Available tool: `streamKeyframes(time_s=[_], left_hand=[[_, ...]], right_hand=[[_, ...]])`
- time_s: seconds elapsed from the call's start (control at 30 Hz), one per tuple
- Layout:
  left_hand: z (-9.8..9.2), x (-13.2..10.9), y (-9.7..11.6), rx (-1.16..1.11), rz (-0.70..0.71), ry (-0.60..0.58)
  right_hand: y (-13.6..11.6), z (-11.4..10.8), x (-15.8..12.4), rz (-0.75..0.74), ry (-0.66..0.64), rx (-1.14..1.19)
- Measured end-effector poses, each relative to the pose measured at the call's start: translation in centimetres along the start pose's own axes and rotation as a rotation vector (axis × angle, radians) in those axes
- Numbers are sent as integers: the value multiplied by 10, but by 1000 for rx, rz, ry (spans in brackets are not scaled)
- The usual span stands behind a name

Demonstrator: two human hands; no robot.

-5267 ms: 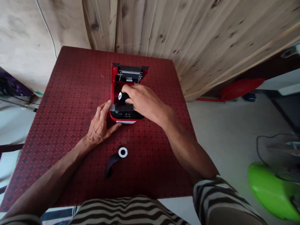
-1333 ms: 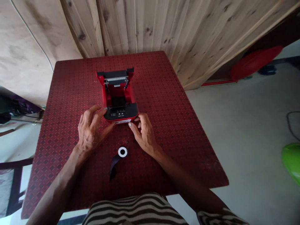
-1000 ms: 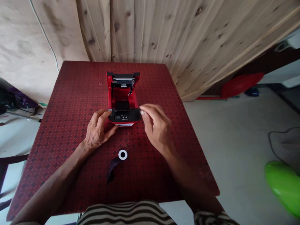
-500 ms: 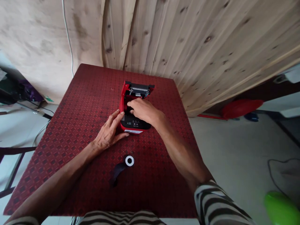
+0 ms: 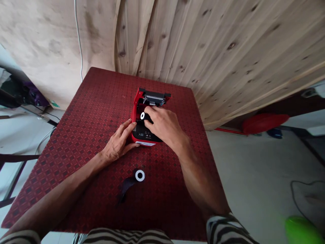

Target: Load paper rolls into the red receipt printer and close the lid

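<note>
A red and black printer (image 5: 147, 135) sits on the table with its lid (image 5: 153, 96) raised. My left hand (image 5: 118, 141) grips its near left corner, fingers on the side and thumb at the front. Between the thumb and fingers of my right hand (image 5: 164, 123) is a small black roll (image 5: 147, 117) with a white ring at its end, held over the printer's open compartment. Part of that roll and the compartment is hidden by the hand. Nearer to me lies a second black roll (image 5: 139, 175) with a white ring end and a loose dark strip trailing left.
The table (image 5: 165, 189) has a red patterned cover and stands against a wooden plank wall (image 5: 172, 44). A dark chair (image 5: 15, 162) is at the left. On the right-hand floor are a red object (image 5: 265, 122) and a green one (image 5: 301, 230).
My right hand has come up a little from inside the printer, and the black roll now shows in its fingers. My left hand stays on the printer. The view has shifted slightly.
</note>
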State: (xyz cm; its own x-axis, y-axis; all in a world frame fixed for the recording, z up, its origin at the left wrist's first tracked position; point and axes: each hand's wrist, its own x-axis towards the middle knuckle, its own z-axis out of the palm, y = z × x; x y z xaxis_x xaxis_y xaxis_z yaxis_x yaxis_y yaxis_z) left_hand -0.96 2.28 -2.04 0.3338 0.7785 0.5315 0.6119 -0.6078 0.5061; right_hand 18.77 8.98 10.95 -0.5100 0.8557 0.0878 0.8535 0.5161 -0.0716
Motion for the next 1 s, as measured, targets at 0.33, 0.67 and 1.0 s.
streamKeyframes(time_s=[0.33, 0.67, 1.0], left_hand=[[-2, 4, 0, 32, 54, 28], [-1, 10, -1, 80, 123, 50], [0, 7, -4, 75, 103, 9]], right_hand=[[71, 21, -106, 388, 560, 911], [73, 113, -157, 550, 525, 1010], [47, 76, -188, 602, 729, 667]])
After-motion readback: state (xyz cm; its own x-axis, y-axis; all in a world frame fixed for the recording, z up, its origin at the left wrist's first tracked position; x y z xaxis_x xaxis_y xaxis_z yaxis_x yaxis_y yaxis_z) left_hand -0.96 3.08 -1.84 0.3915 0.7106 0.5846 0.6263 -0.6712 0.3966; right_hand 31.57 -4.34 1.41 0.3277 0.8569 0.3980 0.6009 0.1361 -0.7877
